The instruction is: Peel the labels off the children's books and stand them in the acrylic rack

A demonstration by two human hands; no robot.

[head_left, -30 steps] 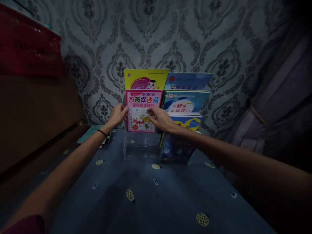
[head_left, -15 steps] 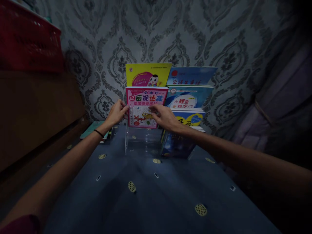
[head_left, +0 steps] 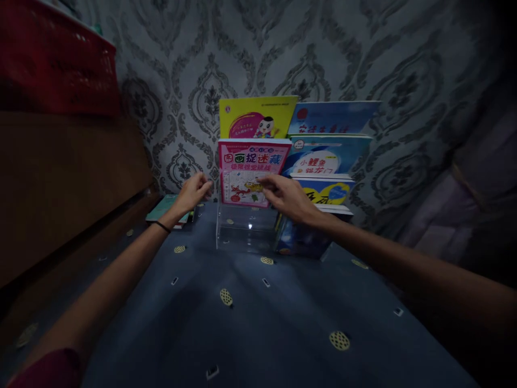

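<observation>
A pink picture book [head_left: 252, 161] with a tiger drawing stands in a clear acrylic stand [head_left: 242, 237], in front of a yellow book [head_left: 258, 116]. My left hand [head_left: 195, 193] is beside the pink book's left edge, slightly apart from it, fingers curled together with nothing in them. Over the pink cover's lower right reaches my right hand [head_left: 286, 196], its fingers bent but parted and holding nothing; whether the tips touch the cover I cannot tell. Right of these, the stand carries a blue book [head_left: 335, 118], a light-blue book [head_left: 347, 148], a yellow-and-blue book [head_left: 311, 195] and a dark-blue book [head_left: 302, 237].
Several books lie in a small pile [head_left: 163, 207] at the left. A brown wooden box or cabinet [head_left: 72, 178] bears a red plastic basket [head_left: 60, 64]. A patterned cloth [head_left: 266, 323] covers the table before a patterned wall [head_left: 194, 86]; a pale curtain [head_left: 440, 205] hangs at the right.
My left hand has come off the pink book's left edge and drawn slightly away. My right hand stays by its cover. The whole view has shifted somewhat.
</observation>
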